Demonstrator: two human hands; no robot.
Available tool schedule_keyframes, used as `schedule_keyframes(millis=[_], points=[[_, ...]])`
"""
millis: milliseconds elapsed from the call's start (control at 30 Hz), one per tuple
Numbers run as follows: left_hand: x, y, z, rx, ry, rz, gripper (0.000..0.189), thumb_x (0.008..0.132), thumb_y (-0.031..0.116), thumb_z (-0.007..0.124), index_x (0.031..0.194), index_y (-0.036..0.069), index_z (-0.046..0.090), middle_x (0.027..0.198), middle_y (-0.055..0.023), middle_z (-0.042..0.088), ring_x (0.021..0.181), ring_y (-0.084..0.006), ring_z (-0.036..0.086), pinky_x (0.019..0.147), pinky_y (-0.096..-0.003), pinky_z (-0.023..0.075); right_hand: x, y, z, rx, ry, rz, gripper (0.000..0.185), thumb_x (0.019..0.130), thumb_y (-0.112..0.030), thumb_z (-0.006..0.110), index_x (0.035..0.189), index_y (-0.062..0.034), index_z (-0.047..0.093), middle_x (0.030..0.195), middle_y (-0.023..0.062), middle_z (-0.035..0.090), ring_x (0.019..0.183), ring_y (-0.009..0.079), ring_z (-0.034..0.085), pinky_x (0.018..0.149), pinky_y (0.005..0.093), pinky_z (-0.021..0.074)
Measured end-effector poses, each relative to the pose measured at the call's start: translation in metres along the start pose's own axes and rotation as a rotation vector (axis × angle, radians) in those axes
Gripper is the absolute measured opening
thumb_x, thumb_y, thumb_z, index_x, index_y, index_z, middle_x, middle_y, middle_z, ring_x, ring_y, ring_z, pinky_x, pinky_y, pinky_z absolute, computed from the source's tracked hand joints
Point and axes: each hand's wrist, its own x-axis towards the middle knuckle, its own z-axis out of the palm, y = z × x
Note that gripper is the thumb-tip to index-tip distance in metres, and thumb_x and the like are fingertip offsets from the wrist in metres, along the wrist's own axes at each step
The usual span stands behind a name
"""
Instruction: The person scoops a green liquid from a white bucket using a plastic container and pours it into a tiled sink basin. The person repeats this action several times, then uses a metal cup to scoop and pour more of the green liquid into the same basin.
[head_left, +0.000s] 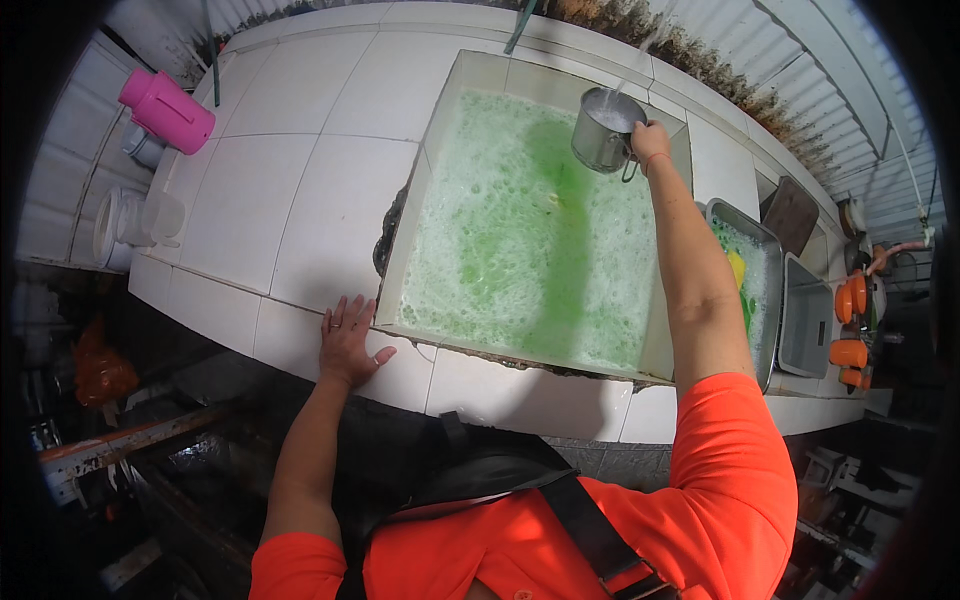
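At the far right corner of a tiled sink basin (517, 67), my right hand (649, 142) grips the handle of a metal mug (598, 139). A thin stream of water (616, 88) falls into the mug from above. Below it, green, foamy water (487, 232) fills the basin. My left hand (349, 341) rests with fingers spread on the white tiled counter (300, 225), beside the basin's near left corner, and holds nothing.
To the right stand a metal tub (769, 300) of suds with yellow and green items, a grey plastic tub (806, 322) and several orange containers (847, 352). A pink jug (169, 112) and a clear plastic pitcher (161, 216) are on the left. The basin's rim is chipped.
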Motion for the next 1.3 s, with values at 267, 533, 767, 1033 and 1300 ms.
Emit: schedule_keyframes(millis=[267, 533, 767, 1033, 1300], points=[[0.002, 0.003, -0.002, -0.004, 0.0, 0.002, 0.098, 0.081, 0.056, 0.08, 0.161, 0.013, 0.043, 0.165, -0.0125, 0.039, 0.157, -0.0375, 0.027, 0.128, -0.0598, 0.0177, 0.0, -0.003, -0.001, 0.001, 0.016, -0.013, 0.051, 0.094, -0.027, 0.066, 0.134, 0.0056, 0.063, 0.125, 0.0297, 0.071, 0.113, 0.0408, 0.073, 0.093, 0.0459, 0.0607], [0.006, 0.002, -0.002, -0.006, -0.016, -0.005, 0.099, 0.082, 0.059, 0.077, 0.162, 0.013, 0.041, 0.166, -0.0112, 0.039, 0.157, -0.0373, 0.026, 0.129, -0.0594, 0.0165, 0.01, 0.008, 0.001, -0.031, 0.057, -0.068, 0.041, 0.1, -0.022, 0.064, 0.131, 0.0049, 0.06, 0.107, 0.0204, 0.072, 0.079, 0.0297, 0.076, 0.061, 0.0429, 0.0636], [0.002, 0.001, -0.004, 0.012, -0.037, -0.022, 0.098, 0.084, 0.063, 0.073, 0.163, 0.014, 0.04, 0.166, -0.0112, 0.038, 0.157, -0.0375, 0.026, 0.129, -0.0594, 0.0154, -0.013, -0.01, 0.003, 0.015, -0.012, 0.058, 0.051, 0.094, -0.027, 0.068, 0.133, 0.0045, 0.058, 0.127, 0.0284, 0.07, 0.114, 0.0397, 0.072, 0.091, 0.0446, 0.0621], [0.005, 0.001, -0.003, 0.013, -0.053, -0.022, 0.1, 0.084, 0.065, 0.071, 0.163, 0.015, 0.038, 0.168, -0.0118, 0.036, 0.158, -0.0384, 0.024, 0.129, -0.0596, 0.0149, -0.033, -0.022, -0.006, 0.039, -0.006, 0.089, 0.052, 0.094, -0.026, 0.068, 0.133, 0.0036, 0.053, 0.123, 0.0284, 0.069, 0.106, 0.0385, 0.074, 0.085, 0.0436, 0.0639], [0.007, 0.001, -0.004, 0.015, -0.056, -0.034, 0.1, 0.084, 0.067, 0.07, 0.164, 0.016, 0.038, 0.168, -0.0112, 0.037, 0.157, -0.039, 0.025, 0.128, -0.0594, 0.0155, -0.02, -0.005, 0.003, -0.036, 0.009, 0.06, 0.055, 0.094, -0.028, 0.067, 0.134, 0.0062, 0.05, 0.126, 0.0315, 0.067, 0.113, 0.0422, 0.071, 0.092, 0.0454, 0.0603]])
